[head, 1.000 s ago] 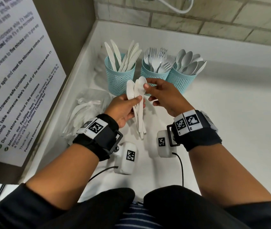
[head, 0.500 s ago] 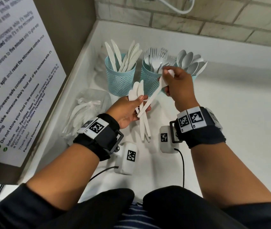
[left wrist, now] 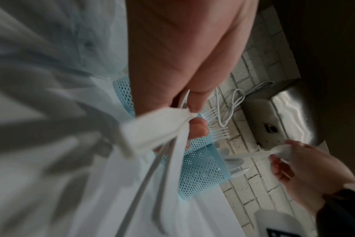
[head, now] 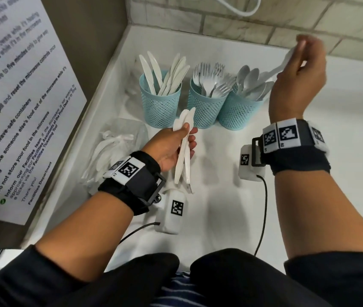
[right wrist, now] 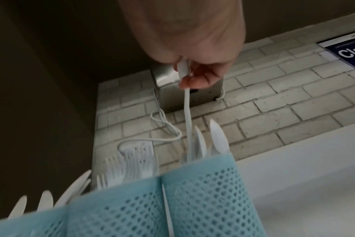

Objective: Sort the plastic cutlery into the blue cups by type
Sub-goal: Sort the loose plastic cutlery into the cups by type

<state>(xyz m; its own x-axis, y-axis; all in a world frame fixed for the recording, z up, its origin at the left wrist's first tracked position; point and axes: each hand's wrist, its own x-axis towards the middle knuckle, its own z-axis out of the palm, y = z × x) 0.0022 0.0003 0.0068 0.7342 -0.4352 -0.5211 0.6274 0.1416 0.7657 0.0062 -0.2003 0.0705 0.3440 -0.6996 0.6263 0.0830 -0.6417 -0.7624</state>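
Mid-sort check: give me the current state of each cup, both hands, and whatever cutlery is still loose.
Knife cup: upright, holds knives.
Fork cup: upright, holds forks.
Spoon cup: upright, holds spoons.
Right hand: raised above the spoon cup, pinching one spoon, handle pointing down into the cup.
Left hand: gripping a bunch of white cutlery.
Clear bag: lying on the counter, cutlery inside.
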